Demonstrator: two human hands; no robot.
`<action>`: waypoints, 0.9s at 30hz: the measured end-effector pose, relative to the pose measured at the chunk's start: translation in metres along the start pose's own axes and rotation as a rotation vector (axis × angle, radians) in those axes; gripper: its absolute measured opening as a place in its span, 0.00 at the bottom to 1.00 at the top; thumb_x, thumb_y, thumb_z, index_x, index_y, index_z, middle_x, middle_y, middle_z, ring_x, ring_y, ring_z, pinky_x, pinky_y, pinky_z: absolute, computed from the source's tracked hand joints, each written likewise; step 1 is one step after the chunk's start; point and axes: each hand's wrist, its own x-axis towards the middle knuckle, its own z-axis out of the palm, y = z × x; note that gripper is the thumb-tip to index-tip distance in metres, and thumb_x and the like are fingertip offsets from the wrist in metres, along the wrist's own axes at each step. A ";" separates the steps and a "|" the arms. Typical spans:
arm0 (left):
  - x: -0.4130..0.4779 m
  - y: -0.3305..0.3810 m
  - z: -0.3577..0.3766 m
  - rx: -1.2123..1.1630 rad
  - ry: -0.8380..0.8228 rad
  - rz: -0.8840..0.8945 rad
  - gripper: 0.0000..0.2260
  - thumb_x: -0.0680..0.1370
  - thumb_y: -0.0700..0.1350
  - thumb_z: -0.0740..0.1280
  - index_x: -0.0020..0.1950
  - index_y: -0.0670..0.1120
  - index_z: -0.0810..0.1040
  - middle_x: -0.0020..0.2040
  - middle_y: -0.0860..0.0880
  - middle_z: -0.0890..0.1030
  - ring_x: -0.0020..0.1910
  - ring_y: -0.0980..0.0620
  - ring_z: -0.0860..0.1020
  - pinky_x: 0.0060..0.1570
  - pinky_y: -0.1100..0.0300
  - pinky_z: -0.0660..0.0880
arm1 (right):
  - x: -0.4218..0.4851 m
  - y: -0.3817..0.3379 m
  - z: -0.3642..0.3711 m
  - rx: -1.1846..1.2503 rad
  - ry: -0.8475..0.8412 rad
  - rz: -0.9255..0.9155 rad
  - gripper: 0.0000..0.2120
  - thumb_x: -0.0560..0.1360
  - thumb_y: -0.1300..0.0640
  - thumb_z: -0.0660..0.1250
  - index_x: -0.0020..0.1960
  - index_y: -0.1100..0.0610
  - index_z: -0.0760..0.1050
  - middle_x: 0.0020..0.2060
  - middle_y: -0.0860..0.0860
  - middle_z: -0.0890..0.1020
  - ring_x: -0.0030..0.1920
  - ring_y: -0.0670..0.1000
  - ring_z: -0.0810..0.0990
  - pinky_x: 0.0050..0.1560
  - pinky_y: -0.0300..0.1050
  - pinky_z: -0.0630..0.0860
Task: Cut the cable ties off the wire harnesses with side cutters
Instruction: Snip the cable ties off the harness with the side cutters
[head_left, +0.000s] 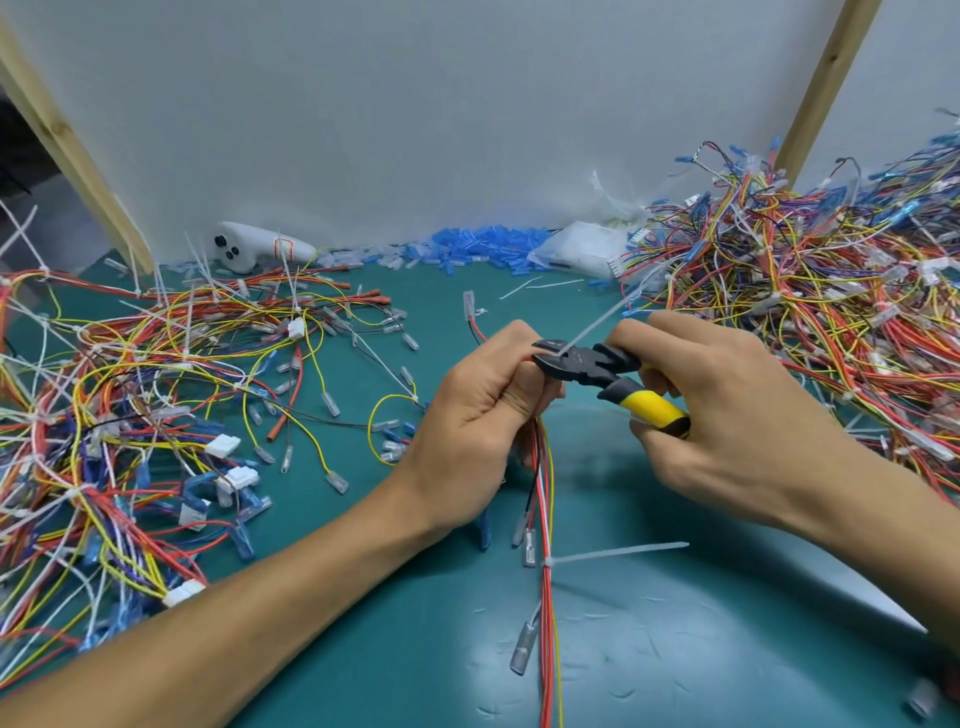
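Tabletop (727, 649): a teal mat filling the lower frame, backed by a white panel (415, 104) across the top.
Right heap (831, 312): a dense pile of red, yellow, blue and white wire harnesses, right edge of the frame, many ties showing in it.
Left heap (104, 415): a looser spread of harnesses with white plugs and clear terminals, left side of the frame.
Left hand (478, 415): at centre, fingers curled round the top of one harness.
Right hand (727, 395): right of centre, wrapped round the yellow-and-black handles of the cutters.
Held harness (545, 613): red, white and yellow wires hanging from the left hand towards the bottom edge.
Side cutters (602, 371): between the two hands, nose pointing left, jaws at the left fingertips.
Upper cable tie (597, 325): its base at the jaws, tail slanting up to the right; whether it was severed, I cannot tell.
Lower cable tie (618, 552): wrapped round the harness below the left hand, tail pointing right.
Blue sleeves (483, 247): a small heap along the panel's foot, upper centre.
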 end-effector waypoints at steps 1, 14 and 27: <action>0.000 -0.001 0.000 0.026 -0.001 0.008 0.19 0.86 0.45 0.54 0.47 0.31 0.73 0.41 0.44 0.68 0.38 0.54 0.67 0.41 0.67 0.66 | 0.000 0.000 0.000 0.013 0.012 -0.009 0.10 0.68 0.55 0.62 0.49 0.49 0.70 0.37 0.51 0.72 0.39 0.59 0.70 0.38 0.58 0.73; -0.001 -0.006 -0.002 0.061 0.001 0.018 0.17 0.87 0.43 0.54 0.46 0.34 0.74 0.41 0.51 0.68 0.38 0.54 0.68 0.42 0.65 0.65 | -0.003 -0.001 0.003 0.047 0.033 0.016 0.07 0.65 0.57 0.62 0.40 0.49 0.65 0.26 0.52 0.64 0.32 0.62 0.63 0.29 0.57 0.66; 0.000 -0.004 -0.002 0.021 0.024 0.041 0.15 0.86 0.48 0.54 0.44 0.44 0.73 0.41 0.52 0.68 0.38 0.55 0.69 0.40 0.68 0.68 | 0.001 0.004 0.007 -0.053 0.080 0.025 0.16 0.69 0.57 0.62 0.56 0.56 0.78 0.44 0.53 0.75 0.39 0.59 0.71 0.38 0.53 0.73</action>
